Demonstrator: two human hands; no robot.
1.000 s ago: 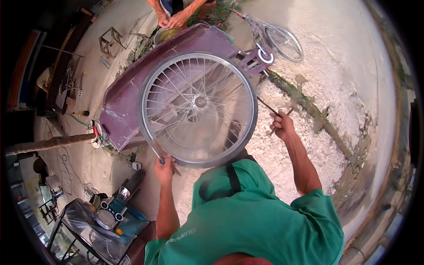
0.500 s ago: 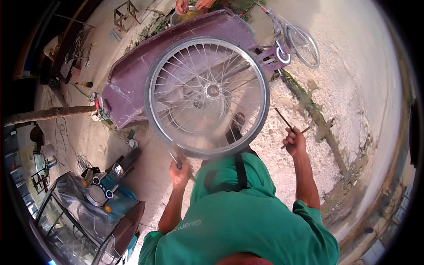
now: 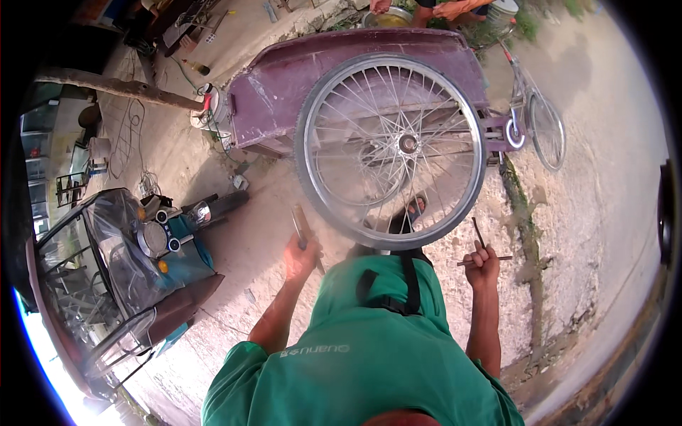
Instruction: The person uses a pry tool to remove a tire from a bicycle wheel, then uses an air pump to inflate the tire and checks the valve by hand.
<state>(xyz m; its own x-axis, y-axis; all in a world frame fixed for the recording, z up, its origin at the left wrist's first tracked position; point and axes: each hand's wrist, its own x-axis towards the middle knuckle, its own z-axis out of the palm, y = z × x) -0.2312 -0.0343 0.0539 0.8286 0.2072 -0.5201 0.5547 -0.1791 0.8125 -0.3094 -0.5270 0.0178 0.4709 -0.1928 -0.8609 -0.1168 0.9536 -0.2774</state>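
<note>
A spoked wheel (image 3: 307, 149) with a dark tyre stands in front of me, its hub near the middle of the view. My left hand (image 3: 301, 259) is closed around a long, flat brownish tool (image 3: 302, 221) that looks slightly blurred; its exact kind is unclear. This hand is apart from the tyre, at its lower left. On the other side, my right hand (image 3: 483, 267) grips thin dark metal rods (image 3: 504, 258) that cross at the fingers; whether they are one tool or two I cannot tell. It sits below and right of the tyre, not touching it.
Behind the wheel is a purple metal cart (image 3: 270, 103) with a bicycle (image 3: 543, 128) to its right. A motorcycle with a covered sidecar (image 3: 117, 270) stands at left. Another person's hands (image 3: 455, 10) are beyond the cart, by a metal basin (image 3: 387, 17). A wooden pole (image 3: 121, 85) juts in.
My view has turned, so the wheel and cart sit farther right. My left hand now shows apart from the tyre's lower edge. Both hands still hold their tools.
</note>
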